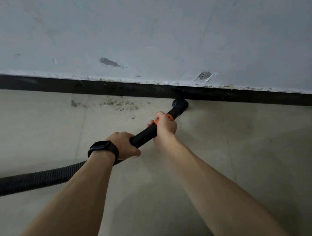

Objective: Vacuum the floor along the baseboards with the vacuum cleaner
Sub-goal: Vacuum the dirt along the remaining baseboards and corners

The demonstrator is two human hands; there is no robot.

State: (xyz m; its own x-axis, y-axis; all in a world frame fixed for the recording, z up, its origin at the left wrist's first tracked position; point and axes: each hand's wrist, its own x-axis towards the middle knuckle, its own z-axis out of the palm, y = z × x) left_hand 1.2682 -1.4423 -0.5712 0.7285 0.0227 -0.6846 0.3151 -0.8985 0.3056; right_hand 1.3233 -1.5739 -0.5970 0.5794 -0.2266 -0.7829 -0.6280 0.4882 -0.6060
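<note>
Our left hand [123,145] and right hand [165,125] both grip the black vacuum tube [145,135], set apart along it. Its nozzle [180,104] touches the dark baseboard [58,85]. The floor [244,149] lies open to the right (crumbs [117,102] left of the nozzle).

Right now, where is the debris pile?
Head view: the debris lies on the floor beside the black baseboard, left of the vacuum nozzle.
</note>
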